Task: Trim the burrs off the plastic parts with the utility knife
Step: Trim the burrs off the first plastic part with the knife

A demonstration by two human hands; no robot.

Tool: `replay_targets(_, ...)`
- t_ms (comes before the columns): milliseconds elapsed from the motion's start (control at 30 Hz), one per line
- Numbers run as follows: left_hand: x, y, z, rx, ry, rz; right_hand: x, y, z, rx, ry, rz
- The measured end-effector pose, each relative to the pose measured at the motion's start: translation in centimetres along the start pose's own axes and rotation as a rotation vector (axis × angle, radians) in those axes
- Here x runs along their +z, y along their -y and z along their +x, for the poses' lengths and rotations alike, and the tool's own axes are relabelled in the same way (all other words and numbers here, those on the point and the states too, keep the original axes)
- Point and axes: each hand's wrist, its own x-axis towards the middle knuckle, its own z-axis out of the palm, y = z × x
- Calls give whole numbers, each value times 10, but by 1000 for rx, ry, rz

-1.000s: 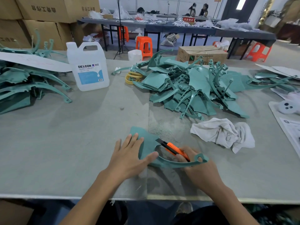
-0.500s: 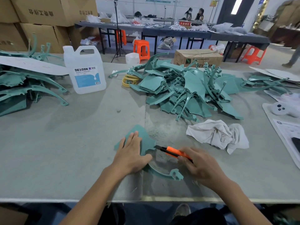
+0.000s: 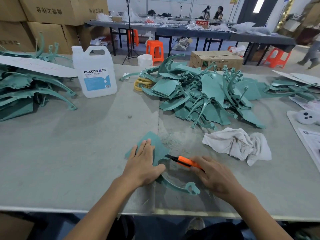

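Observation:
A teal plastic part (image 3: 160, 149) lies flat on the grey table near the front edge, its curved arm (image 3: 174, 186) sweeping toward me and to the right. My left hand (image 3: 142, 163) presses down on the part's flat panel with straight fingers. My right hand (image 3: 214, 177) grips the orange utility knife (image 3: 187, 161). Its dark blade tip (image 3: 168, 157) touches the part's inner edge beside my left thumb.
A heap of teal parts (image 3: 206, 97) fills the table's middle and right, another stack (image 3: 26, 90) sits at the left. A white DEXCON jug (image 3: 95, 73) stands behind, a crumpled white rag (image 3: 237, 144) lies right of the knife. Pale shavings (image 3: 174, 135) dust the table.
The part has turned under my left hand, its curved arm swinging from the right toward the front edge. The knife has shifted up along the inner edge toward the panel.

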Motion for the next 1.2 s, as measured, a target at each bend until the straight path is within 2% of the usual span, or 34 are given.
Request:
replay_targets(300,2,1,1,4,-17,-2,0,8,5,24,13,1)
replay_targets(467,2,2,1,3,-13,-6,0,11,6,77,-82,74)
replay_targets(633,2,2,1,7,-24,-9,-4,9,11,65,-12,53)
replay_targets(833,2,2,0,11,-19,-5,-7,10,14,106,-30,41)
replay_targets(1033,1,1,0,13,-14,-6,-9,7,11,76,26,45)
replay_targets(1200,1,1,-1,9,-5,-1,-8,10,15,117,-26,28)
